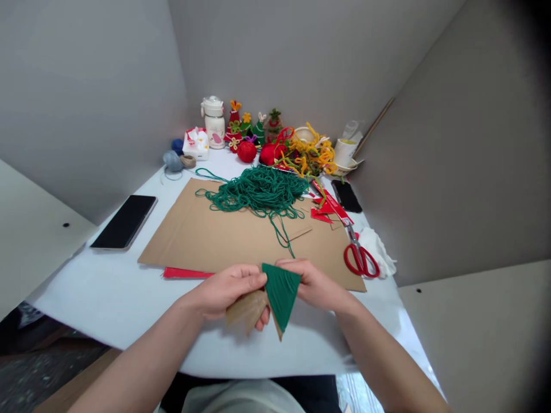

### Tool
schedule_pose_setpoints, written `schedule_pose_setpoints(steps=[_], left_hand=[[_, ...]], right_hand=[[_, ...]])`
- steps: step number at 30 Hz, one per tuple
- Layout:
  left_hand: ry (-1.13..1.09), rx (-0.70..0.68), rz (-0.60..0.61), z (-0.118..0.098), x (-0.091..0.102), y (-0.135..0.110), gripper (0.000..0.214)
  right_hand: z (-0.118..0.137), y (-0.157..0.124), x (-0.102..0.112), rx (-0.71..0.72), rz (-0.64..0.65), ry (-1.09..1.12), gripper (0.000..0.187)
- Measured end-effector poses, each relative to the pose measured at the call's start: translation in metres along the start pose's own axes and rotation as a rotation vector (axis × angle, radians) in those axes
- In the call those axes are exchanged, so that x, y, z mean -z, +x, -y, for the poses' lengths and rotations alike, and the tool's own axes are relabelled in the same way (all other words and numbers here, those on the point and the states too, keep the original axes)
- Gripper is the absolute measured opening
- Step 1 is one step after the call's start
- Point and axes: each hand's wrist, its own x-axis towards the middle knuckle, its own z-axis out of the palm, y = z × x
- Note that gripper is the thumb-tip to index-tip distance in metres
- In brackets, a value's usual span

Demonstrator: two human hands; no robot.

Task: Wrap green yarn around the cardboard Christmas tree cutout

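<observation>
Over the near edge of the white table, both my hands hold a cardboard triangle (282,295) that is wrapped in green yarn. My left hand (228,292) pinches its bare cardboard end at the left, fingers closed. My right hand (316,285) grips the wrapped right side, fingers closed. A green strand (282,232) runs from the triangle up to a loose pile of green yarn (260,190) lying on a flat sheet of brown cardboard (202,235).
A black phone (124,221) lies at the left, red scissors (359,256) and white tissue at the right. Red paper scraps (327,207), a red strip (185,273), yarn balls, small yarn figures, a white jar (214,121) and cups crowd the far corner between grey walls.
</observation>
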Motion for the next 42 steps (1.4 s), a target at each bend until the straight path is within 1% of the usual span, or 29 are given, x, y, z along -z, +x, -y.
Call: schedule_pose_setpoints(steps=[3,6,8,10,15,17,19,22,25,27,31,36,42], left_hand=[[0.137,0.085,0.146,0.0,-0.002,-0.003,0.035],[0.264,0.142,0.196,-0.003,-0.006,-0.004,0.034],[0.366,0.159,0.185,-0.003,-0.007,-0.004,0.034],[0.473,0.153,0.146,-0.003,-0.008,-0.003,0.034],[0.622,0.058,0.032,-0.001,-0.008,-0.002,0.032],[0.661,0.03,-0.037,-0.001,-0.008,-0.002,0.031],[0.673,0.022,-0.072,0.0,-0.008,-0.001,0.031],[0.683,0.026,-0.042,0.0,-0.007,-0.001,0.031],[0.706,0.047,0.014,0.0,-0.007,-0.002,0.033],[0.706,0.059,0.031,-0.001,-0.008,-0.002,0.033],[0.7,0.069,0.013,-0.001,-0.008,-0.002,0.035],[0.787,0.022,-0.065,0.004,-0.003,0.001,0.033],[0.801,-0.009,-0.092,0.003,-0.003,0.003,0.031]], right_hand=[[0.0,0.005,0.003,0.067,0.022,-0.244,0.021],[0.003,0.009,0.007,0.103,0.029,-0.429,0.018],[0.008,0.011,0.008,0.122,0.028,-0.506,0.017],[0.014,0.011,0.008,0.128,0.021,-0.56,0.016],[0.028,0.009,0.003,0.074,-0.042,-0.664,0.016],[0.03,0.008,0.001,0.061,-0.078,-0.677,0.017],[0.031,0.008,0.0,0.044,-0.11,-0.674,0.016],[0.029,0.009,-0.002,0.018,-0.125,-0.639,0.013],[0.028,0.011,-0.003,-0.02,-0.103,-0.587,0.011],[0.028,0.011,-0.002,-0.052,-0.093,-0.561,0.01],[0.03,0.01,0.0,-0.096,-0.103,-0.542,0.011],[0.035,0.007,-0.001,-0.109,-0.151,-0.526,0.013],[0.033,0.008,-0.003,-0.14,-0.214,-0.521,0.012]])
